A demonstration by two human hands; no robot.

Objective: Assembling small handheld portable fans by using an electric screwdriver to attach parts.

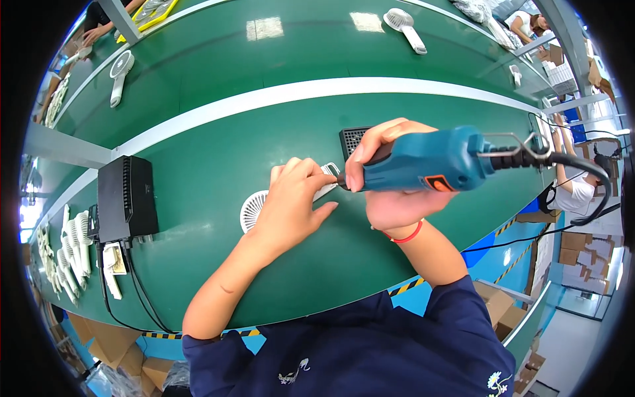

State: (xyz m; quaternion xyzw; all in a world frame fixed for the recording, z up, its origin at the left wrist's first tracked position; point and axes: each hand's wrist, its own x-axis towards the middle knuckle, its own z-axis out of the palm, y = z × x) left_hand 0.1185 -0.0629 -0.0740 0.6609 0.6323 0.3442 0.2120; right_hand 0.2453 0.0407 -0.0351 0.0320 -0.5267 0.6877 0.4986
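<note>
On the green workbench point(198, 165) lies a white handheld fan point(253, 210), its round slatted head showing left of my wrist and its handle partly covered by my fingers. My left hand point(296, 198) is closed over the handle and presses it down on the bench. A teal electric screwdriver point(430, 162) is gripped in my right hand point(390, 178), held nearly level with its tip pointing left. That tip meets the end of the fan's handle beside my left fingertips; any screw there is hidden. A black cable trails off the tool's rear to the right.
A black gridded tray point(352, 140) sits just behind the screwdriver. At the left stand a black power box point(126, 198) with cables and a row of white fan parts point(74, 248). Beyond the white rail point(291, 92), more fans point(405, 30) lie on a green surface. Other people work at the far edges.
</note>
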